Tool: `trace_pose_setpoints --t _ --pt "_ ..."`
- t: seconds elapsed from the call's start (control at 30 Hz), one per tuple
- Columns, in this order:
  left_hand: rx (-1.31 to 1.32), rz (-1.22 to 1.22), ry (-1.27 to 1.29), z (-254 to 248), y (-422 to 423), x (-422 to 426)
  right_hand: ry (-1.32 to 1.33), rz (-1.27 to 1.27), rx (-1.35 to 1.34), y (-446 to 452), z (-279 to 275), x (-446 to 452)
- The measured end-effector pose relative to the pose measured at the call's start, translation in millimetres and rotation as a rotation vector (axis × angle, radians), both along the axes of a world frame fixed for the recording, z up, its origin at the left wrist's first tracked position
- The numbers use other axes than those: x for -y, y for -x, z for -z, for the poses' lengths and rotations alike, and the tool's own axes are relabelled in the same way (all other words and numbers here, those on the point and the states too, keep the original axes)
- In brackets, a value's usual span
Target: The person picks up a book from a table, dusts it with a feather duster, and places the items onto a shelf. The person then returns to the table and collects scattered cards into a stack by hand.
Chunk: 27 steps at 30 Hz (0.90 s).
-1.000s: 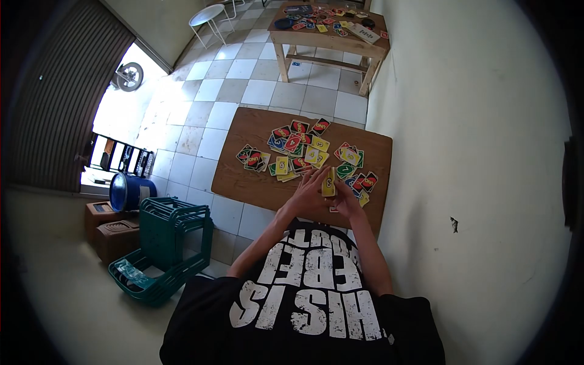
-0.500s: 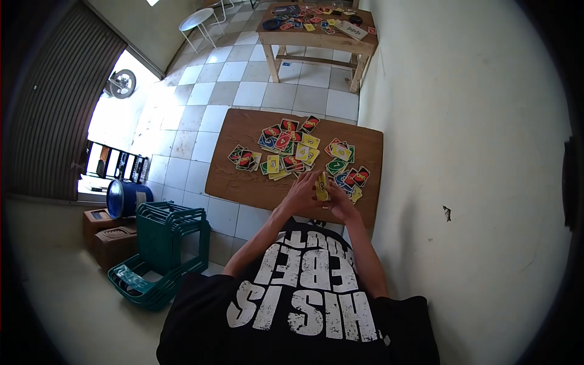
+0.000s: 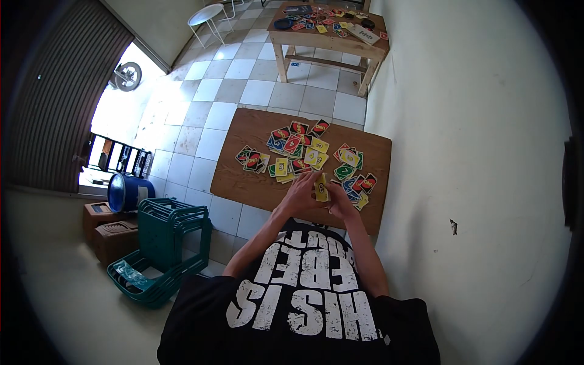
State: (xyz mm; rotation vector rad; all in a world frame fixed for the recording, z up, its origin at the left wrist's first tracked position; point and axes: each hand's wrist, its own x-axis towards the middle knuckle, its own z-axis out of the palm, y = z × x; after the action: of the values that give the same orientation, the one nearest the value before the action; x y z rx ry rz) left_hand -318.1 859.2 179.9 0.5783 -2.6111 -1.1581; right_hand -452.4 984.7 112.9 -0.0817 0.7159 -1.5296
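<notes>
Both hands are together at the near edge of the brown wooden table [image 3: 243,182]. Between them is a small stack of Uno cards [image 3: 321,190] with a yellow card facing up. My left hand [image 3: 302,191] grips the stack from the left, fingers wrapped over its side. My right hand [image 3: 340,201] holds it from the right, its fingers partly hidden behind the cards. A large loose pile of Uno cards [image 3: 293,145] lies just beyond. A smaller group [image 3: 250,159] is at the left, and more cards [image 3: 349,159] spread at the right, beside my right hand.
Another wooden table [image 3: 331,39] with scattered cards stands at the far end. Stacked green chairs [image 3: 164,237], a blue drum [image 3: 129,192] and brown boxes [image 3: 112,237] are at the left. A pale wall [image 3: 462,152] runs close along the right.
The view has shifted slightly, so the tables sit a little further right in the frame. Both hands stay on the card stack with little visible movement.
</notes>
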Motion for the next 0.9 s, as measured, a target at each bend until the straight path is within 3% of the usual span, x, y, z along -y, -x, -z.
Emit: trace_pose_setpoints --t 0.5,0.73,0.9 --pt "0.054 0.103 -0.040 6 -12 73 -0.138 0.079 -0.048 -21 -19 53" --pt "0.013 0.173 -0.041 20 -17 112 -0.199 0.178 0.002 -34 18 72" --pt "0.104 0.264 -0.205 42 -28 137 -0.282 0.197 -0.022 -54 18 90"
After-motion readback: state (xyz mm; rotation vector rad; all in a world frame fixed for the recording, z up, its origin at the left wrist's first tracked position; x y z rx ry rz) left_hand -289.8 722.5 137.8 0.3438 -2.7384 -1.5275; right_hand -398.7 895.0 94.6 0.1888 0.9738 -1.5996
